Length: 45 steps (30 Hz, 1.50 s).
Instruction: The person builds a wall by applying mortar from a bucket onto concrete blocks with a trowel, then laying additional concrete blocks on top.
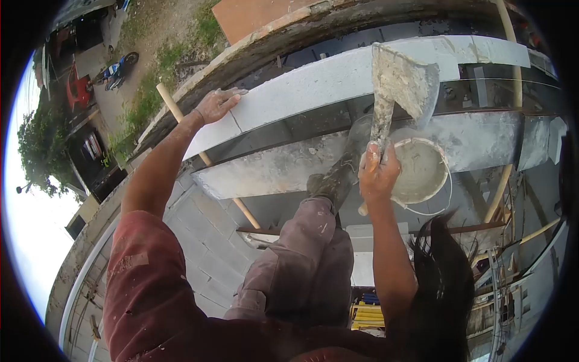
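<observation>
My right hand (379,170) is wrapped round the handle of a trowel (405,81), whose broad blade carries a grey, pasty mortar. The blade is raised over the white block course (319,75) and overlaps it in view. Just right of and below that hand stands a round bucket (447,175) of wet grey mix with a wire handle. On the upper left, my left hand (220,105) rests with fingers spread at the top edge of the white blocks, holding nothing. A thin joint shows in the blocks near it.
A stained plank (271,172) spans below the blocks, with my boot (329,184) on it. Wooden poles (170,102) stick out at the left and right. A rough concrete ledge (265,45) runs behind the blocks. A block wall (205,241) stands lower left; a motorcycle (117,71) is far below.
</observation>
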{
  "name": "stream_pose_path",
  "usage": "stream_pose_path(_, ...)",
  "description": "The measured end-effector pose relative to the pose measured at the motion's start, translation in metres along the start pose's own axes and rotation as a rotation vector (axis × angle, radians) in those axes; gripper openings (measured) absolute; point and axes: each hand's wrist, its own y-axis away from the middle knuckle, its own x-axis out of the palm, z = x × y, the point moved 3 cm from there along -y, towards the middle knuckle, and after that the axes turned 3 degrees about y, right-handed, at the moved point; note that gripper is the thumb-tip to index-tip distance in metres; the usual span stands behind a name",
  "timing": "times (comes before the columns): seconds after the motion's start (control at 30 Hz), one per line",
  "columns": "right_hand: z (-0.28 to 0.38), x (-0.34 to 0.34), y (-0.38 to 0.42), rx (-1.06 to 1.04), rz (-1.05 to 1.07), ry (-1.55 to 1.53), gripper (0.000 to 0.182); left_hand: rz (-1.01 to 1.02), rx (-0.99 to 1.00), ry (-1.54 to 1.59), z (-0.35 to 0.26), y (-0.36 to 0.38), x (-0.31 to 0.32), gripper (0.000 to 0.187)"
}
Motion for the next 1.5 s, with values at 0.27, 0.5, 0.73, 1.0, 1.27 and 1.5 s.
stream_pose_path(0.27,-0.018,0.082,0.023,-0.051,0.147,0.465,0.035,-0.385,-0.156,0.200,0.052,0.038,0.052,0.042)
stream_pose_path(0.5,-0.017,0.119,0.053,-0.036,0.292,0.381,0.033,-0.503,-0.081,-0.046,0.054,0.048,0.060,0.044)
stream_pose_path(0.73,0.154,0.150,-0.011,0.432,0.548,0.460,0.030,-0.482,-0.076,-0.084,0.048,0.048,0.055,0.063)
stream_pose_path(1.0,0.188,0.305,-0.191,0.171,1.221,1.132,0.026,-0.455,-0.098,-0.026,0.045,0.049,0.053,0.061)
stream_pose_path(1.27,0.160,0.338,-0.182,0.179,1.393,1.315,0.033,-0.415,-0.093,-0.021,0.047,0.046,0.053,0.061)
stream_pose_path(1.5,0.153,0.322,-0.163,0.103,1.295,1.366,0.032,-0.444,-0.071,-0.023,0.047,0.047,0.052,0.059)
